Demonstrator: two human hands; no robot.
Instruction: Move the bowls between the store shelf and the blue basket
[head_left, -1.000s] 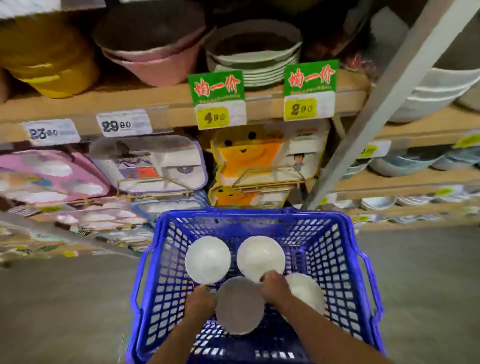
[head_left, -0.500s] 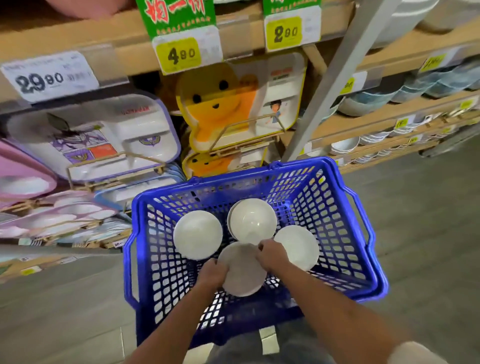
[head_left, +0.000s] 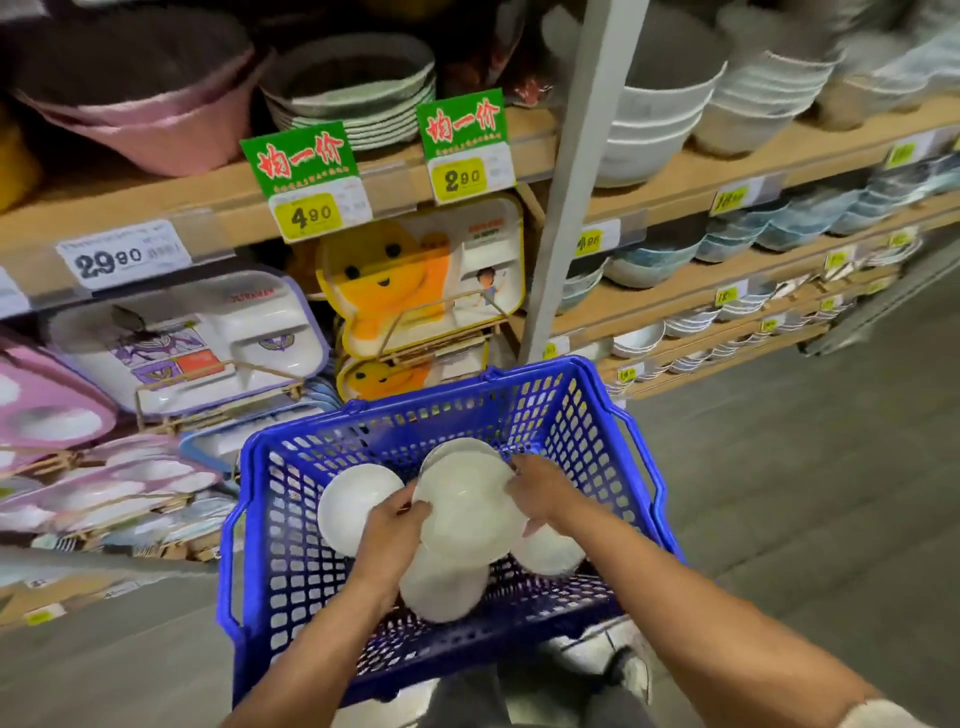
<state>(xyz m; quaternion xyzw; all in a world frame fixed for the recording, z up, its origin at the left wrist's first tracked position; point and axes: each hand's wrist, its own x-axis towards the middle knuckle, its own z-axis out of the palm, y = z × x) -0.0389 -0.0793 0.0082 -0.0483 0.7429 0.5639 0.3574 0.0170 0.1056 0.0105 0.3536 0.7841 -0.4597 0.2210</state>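
Curling over the near-left rim of a white bowl (head_left: 467, 499), the left hand (head_left: 395, 530) has its fingers (head_left: 413, 506) bent close on the edge. The right hand (head_left: 540, 493) takes the opposite rim, fingers (head_left: 517, 480) hooked over it. Both hands grip this one bowl, which is tilted and held above the others inside the blue basket (head_left: 587, 415).

One basket and two hands are in view. Across the basket lie a left bowl (head_left: 345, 509) just beside the left hand, then a white shape (head_left: 441, 592) under the gripped bowl, which may be another bowl or only blur. A rear bowl (head_left: 452, 446) shows as a rim behind the gripped one, and a right bowl (head_left: 553, 556) lies beneath the right wrist. That makes four bowls for certain.

Each bowl is round, plain and glossy white, with no pattern. The gripped one shows its smooth hollow to the camera. The basket stands in front of the wooden store shelf (head_left: 156, 208).
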